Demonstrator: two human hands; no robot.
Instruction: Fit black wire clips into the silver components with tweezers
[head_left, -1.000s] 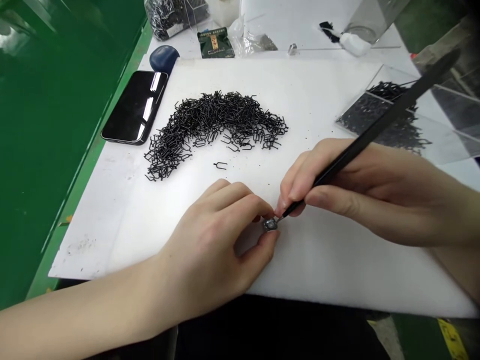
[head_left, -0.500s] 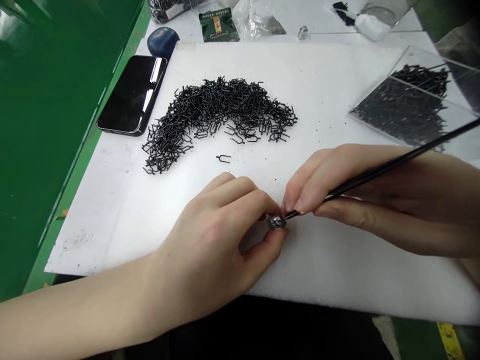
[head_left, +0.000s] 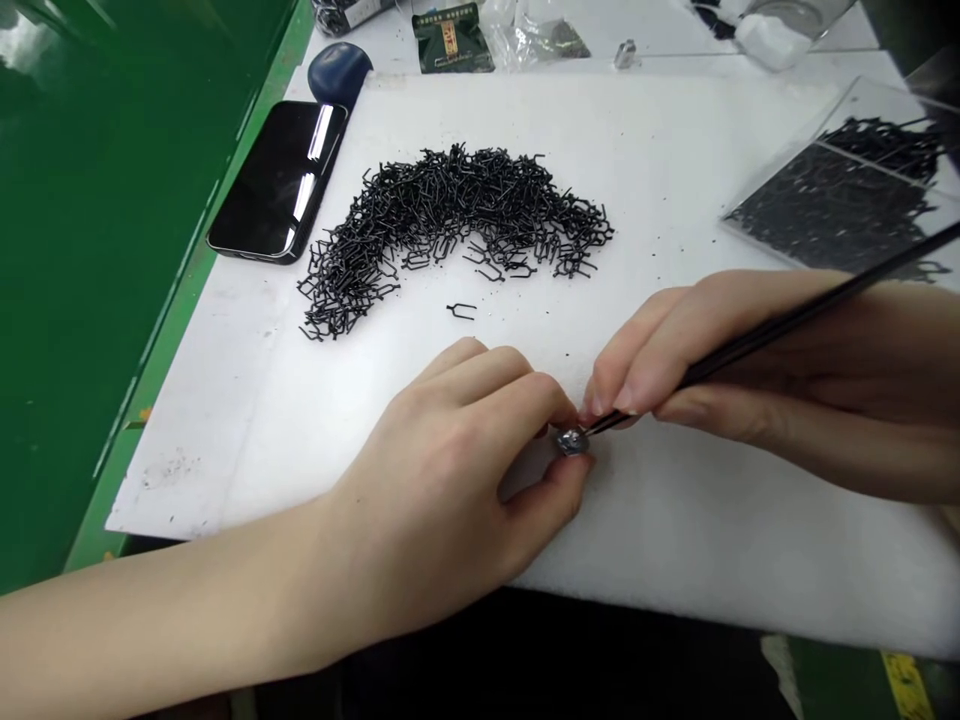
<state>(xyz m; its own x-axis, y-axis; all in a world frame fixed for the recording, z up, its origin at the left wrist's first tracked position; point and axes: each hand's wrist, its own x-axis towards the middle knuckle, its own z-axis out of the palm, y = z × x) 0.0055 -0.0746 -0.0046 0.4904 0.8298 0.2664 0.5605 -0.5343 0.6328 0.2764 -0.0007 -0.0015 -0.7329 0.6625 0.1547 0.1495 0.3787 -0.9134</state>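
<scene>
Left hand (head_left: 457, 480) pinches a small metal part (head_left: 572, 440) between thumb and forefinger, low on the white foam pad (head_left: 675, 170). Right hand (head_left: 750, 380) grips black tweezers (head_left: 787, 320), tips touching the part. Heap of black wire clips (head_left: 457, 220) lies behind; one stray clip (head_left: 461, 311) apart. Phone (head_left: 281, 180) on the desk (head_left: 660, 40), left.

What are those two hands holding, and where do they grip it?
The left hand pinches a small metal part between thumb and fingertip. The right hand grips a thin black tool near its tip.
</scene>
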